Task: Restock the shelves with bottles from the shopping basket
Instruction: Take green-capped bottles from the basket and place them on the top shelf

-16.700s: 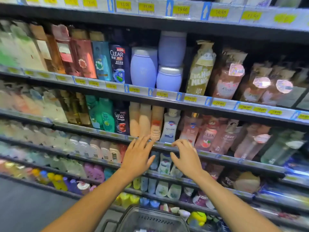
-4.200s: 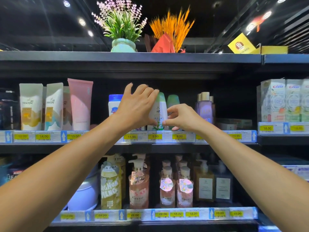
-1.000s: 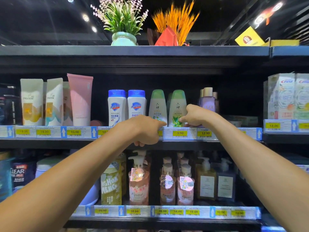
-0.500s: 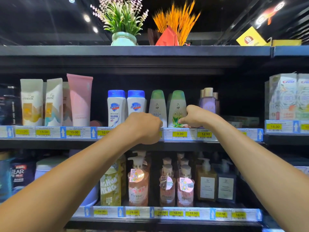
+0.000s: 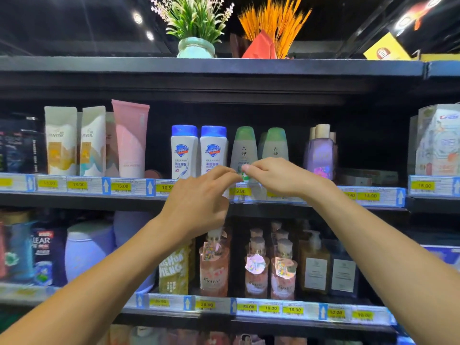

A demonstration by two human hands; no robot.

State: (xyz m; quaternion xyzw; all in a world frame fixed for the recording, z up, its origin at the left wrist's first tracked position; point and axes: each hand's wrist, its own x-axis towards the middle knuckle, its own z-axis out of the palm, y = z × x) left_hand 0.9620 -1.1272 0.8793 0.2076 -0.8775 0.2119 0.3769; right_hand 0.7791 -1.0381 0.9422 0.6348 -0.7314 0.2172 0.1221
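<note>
As viewed from the head camera, looking up at the shelf (image 5: 74, 195): both hands raised to its front edge, ahead of the rail (image 5: 124, 186).

Changes over the last half second:
- Left hand (image 5: 199, 202) lifted off the rail and uncurled from a fist.
- Right hand (image 5: 278, 178) moved left, from the foot of the twin (image 5: 276, 145) to the foot of the bottle (image 5: 245, 148).
- Fingertips of both now almost meeting low on the bottle's label.

Hand state:
- Left hand released, fingers loosely extended, tips at or just short of the bottle. Contact not confirmed.
- Right hand with thumb and forefinger close together over the label. Cannot tell whether pinching the bottle or merely touching it.

Position: bottle upright at the shelf's front edge, just behind the rail, between the blue-cap pair (image 5: 184, 150) and the twin, label forward.

Judged: placement done, final straightening in hand. Return to the basket likely next. Basket not in view.

Materials and shapes:
- Bottle and twin of smooth pale plastic, tapering upward to a rounded green cap. Probably light and easily tipped if pushed high, so a low touch seems sound.
- Blue-cap pair white, glossy, shouldered, with flat-topped caps.
- Rail a clear strip carrying yellow price tags.
- Shelf dark, hard, straight-edged.
</note>
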